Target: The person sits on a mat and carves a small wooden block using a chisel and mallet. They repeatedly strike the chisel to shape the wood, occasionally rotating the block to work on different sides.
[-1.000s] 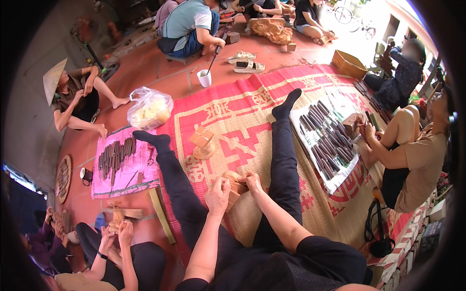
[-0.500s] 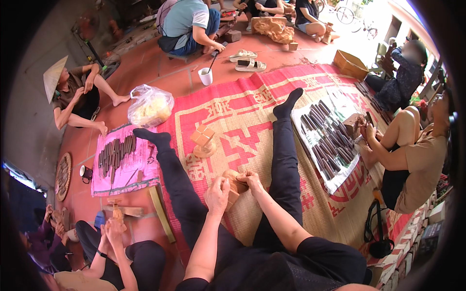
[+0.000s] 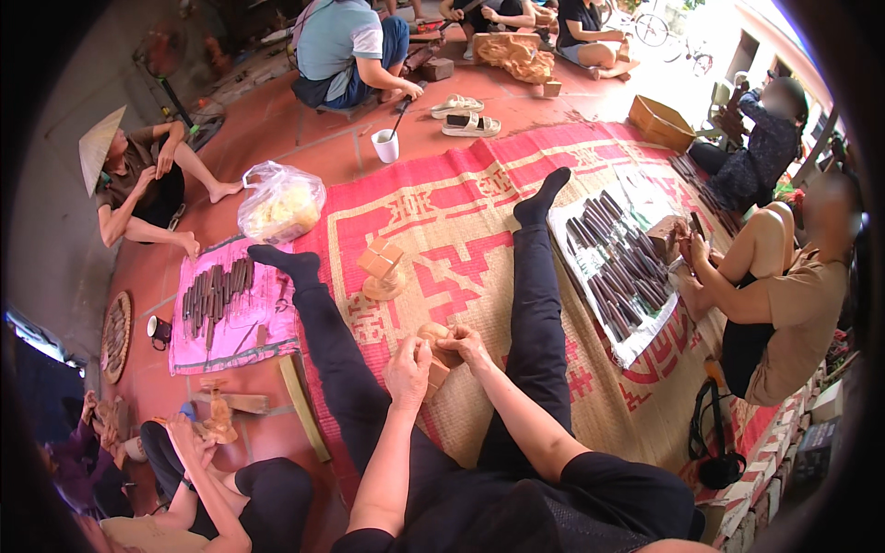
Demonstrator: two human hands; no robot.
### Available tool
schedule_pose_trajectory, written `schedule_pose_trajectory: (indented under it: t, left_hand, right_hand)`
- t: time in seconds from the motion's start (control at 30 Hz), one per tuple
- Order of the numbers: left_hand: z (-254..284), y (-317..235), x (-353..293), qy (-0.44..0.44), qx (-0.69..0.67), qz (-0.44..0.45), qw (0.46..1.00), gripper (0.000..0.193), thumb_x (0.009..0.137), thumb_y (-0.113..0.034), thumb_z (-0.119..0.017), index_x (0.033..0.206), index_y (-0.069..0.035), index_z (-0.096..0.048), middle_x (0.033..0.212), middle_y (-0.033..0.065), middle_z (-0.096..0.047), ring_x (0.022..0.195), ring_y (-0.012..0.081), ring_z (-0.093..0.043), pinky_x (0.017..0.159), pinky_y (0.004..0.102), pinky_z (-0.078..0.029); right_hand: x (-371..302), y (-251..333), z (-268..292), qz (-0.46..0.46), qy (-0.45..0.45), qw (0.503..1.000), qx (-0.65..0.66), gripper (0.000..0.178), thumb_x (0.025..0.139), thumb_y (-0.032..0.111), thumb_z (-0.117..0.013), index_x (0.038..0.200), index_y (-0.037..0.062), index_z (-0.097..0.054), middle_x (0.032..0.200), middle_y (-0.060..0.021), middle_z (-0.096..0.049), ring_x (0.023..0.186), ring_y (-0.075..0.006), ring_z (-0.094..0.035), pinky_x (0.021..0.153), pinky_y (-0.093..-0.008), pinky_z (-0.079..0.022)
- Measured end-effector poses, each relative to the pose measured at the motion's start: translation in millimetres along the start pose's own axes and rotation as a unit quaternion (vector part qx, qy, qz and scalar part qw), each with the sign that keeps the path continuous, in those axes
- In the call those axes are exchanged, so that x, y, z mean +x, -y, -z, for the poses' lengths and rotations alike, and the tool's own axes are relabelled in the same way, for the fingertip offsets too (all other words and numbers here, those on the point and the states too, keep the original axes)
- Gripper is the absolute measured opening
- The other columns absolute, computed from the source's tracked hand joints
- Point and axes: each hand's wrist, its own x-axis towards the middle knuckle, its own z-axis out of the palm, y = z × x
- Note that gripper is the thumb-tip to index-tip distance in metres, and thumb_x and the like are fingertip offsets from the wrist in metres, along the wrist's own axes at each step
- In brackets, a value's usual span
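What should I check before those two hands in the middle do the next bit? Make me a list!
1. Left hand on the wooden piece: ok.
2. Right hand on it too: ok.
3. No small blade hidden in either hand: cannot tell.
4. Wooden piece steady on the mat: cannot tell, its base is hidden.
5. Other wooden block apart from both hands: ok.
6. Dark tools lying on the pink cloth: ok.

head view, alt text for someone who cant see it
Left hand and right hand hold a light wooden piece between outstretched legs on a patterned mat. Dark tools lie on a pink cloth at left and a pale sheet at right; other people are nearby.
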Motion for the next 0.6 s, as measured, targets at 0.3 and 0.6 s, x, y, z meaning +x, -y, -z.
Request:
schedule_pose_trajectory:
  t: [0.3, 0.6]
  left_hand:
    - [2.9, -4.4, 0.5, 0.002, 0.015, -0.019, 1.000, 0.018, 0.092, -0.026, -0.061, 0.088, -0.009, -0.062, 0.075, 0.0119, -0.066, 0.067, 0.0305, -0.066, 0.059, 0.0410, -0.049]
    - [-2.5, -5.5, -0.4, -0.005, 0.007, -0.023, 1.000, 0.019, 0.093, -0.026, -0.059, 0.090, -0.007, -0.063, 0.076, 0.0124, -0.066, 0.068, 0.0307, -0.066, 0.060, 0.0407, -0.049]
  right_hand:
    - [-0.1, 6.0, 2.1, -0.031, -0.078, 0.996, 0.016, 0.019, 0.074, 0.008, -0.079, 0.071, 0.0048, -0.060, 0.077, -0.0029, -0.067, 0.072, -0.0122, -0.062, 0.069, -0.0275, -0.050]
    - [-4.0, 7.1, -0.7, -0.022, -0.038, 0.998, -0.053, 0.022, 0.075, 0.003, -0.077, 0.068, 0.0081, -0.057, 0.072, -0.0005, -0.061, 0.063, -0.0084, -0.055, 0.060, -0.0225, -0.044]
